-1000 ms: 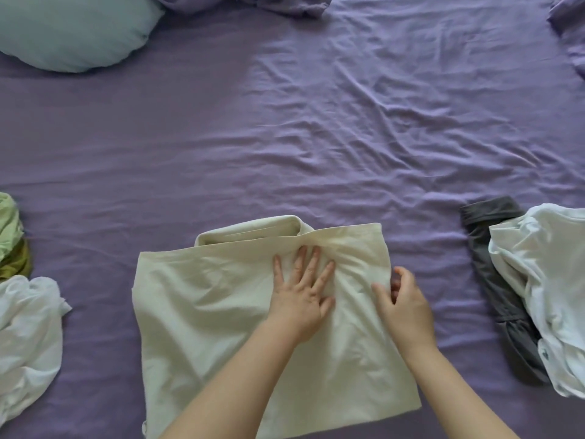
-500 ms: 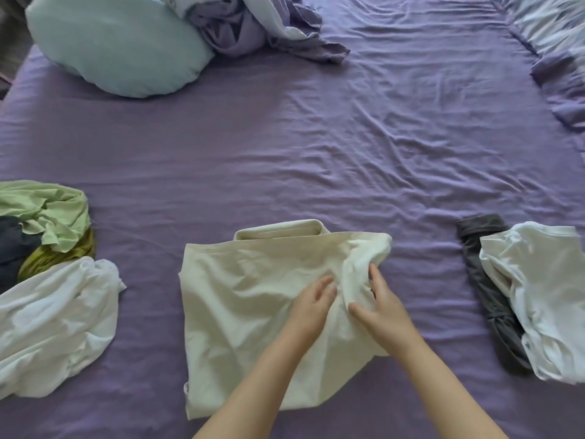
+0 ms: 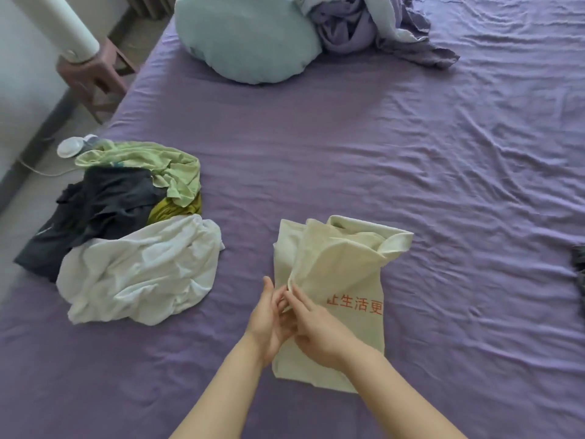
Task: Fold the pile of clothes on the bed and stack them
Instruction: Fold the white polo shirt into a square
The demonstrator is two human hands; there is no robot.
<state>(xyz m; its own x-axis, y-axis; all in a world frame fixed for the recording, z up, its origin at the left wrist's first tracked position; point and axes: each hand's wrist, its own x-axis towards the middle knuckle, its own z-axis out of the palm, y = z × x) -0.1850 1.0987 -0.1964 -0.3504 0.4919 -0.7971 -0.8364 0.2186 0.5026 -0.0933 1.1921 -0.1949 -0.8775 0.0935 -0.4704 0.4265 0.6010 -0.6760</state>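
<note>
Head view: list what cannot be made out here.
- Cream printed cloth garment: the red lettering runs under the folded-over flap; the right hand and left hand hide the pinched edge.
- Dark grey garment: cut off by the right edge.
- Olive-yellow garment: mostly buried under the light green garment and the crumpled white garment.

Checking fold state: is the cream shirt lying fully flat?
No, both hands pinch an edge of the cream printed shirt, lifting a flap.

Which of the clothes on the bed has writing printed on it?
The cream shirt held by both hands, left hand and right hand: it shows orange characters. The pile's garments show no print.
</note>
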